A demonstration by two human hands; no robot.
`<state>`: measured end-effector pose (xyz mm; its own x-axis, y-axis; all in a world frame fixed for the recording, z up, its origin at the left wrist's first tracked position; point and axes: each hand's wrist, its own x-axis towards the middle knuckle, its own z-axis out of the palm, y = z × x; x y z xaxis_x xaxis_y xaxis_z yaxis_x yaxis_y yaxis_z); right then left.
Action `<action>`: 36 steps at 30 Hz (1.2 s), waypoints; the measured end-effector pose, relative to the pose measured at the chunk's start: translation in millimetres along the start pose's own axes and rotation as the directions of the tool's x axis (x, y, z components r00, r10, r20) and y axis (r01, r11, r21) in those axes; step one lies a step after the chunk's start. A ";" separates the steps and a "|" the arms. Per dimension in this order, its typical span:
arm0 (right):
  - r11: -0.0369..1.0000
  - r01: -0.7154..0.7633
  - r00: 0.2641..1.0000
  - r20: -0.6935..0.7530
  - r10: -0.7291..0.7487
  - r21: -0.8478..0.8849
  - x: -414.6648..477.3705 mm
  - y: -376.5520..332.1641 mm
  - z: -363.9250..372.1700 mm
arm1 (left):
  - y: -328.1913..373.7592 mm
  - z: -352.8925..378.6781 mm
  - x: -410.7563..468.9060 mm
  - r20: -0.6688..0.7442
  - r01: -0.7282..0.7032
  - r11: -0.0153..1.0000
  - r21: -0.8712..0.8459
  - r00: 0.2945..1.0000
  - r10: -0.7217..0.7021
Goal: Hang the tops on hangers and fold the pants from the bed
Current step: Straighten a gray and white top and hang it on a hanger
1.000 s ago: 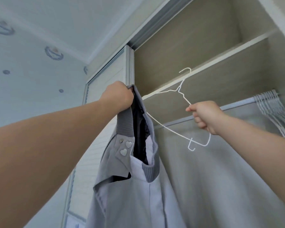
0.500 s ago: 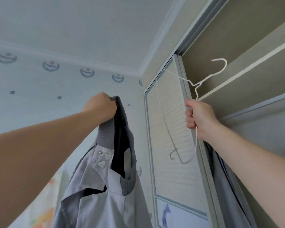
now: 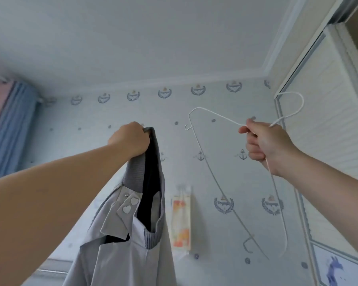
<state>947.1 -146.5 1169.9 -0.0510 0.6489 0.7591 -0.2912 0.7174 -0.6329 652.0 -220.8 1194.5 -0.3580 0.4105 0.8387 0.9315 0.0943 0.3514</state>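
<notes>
A light grey jacket point(image 3: 130, 252) with a ribbed grey collar, dark lining and two heart patches hangs down at the lower centre. My left hand point(image 3: 130, 139) is raised and grips it by the top of the collar. To the right, my right hand point(image 3: 265, 143) holds a thin white wire hanger point(image 3: 215, 115) just below its hook. The hanger is tilted, one end up at the left and the other low at the right. A gap of bare wall separates hanger and jacket.
A pale blue wall point(image 3: 194, 141) with crest and anchor motifs faces me. On it hangs an orange-and-white packet point(image 3: 181, 219). A white slatted wardrobe door point(image 3: 329, 131) stands at the right, blue and pink curtains point(image 3: 10, 129) at the left.
The view has swung left, away from the open wardrobe, to the papered wall. Both hands kept their holds; the hanger came away from the wardrobe and tilted over.
</notes>
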 end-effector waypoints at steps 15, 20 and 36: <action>0.903 -0.295 0.856 0.506 0.104 0.313 -172.0 55.4 215.7 | -233.3 -169.5 -115.9 -0.035 0.431 0.859 0.278 0.898 -0.439; 0.867 -0.367 0.788 0.608 0.097 0.337 -238.2 61.5 288.1 | -300.7 -222.3 -150.2 -0.118 0.595 0.791 0.141 0.803 -0.583; 0.832 -0.533 0.566 0.796 0.214 0.156 -475.1 151.9 442.8 | -515.2 -283.5 -333.6 0.120 0.592 0.770 0.238 0.769 -0.628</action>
<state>504.0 -458.0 780.5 -0.8515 0.3193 0.4159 -0.3637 0.2115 -0.9072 273.1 -663.5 851.6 -0.8526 0.3648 0.3741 0.5206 0.5313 0.6684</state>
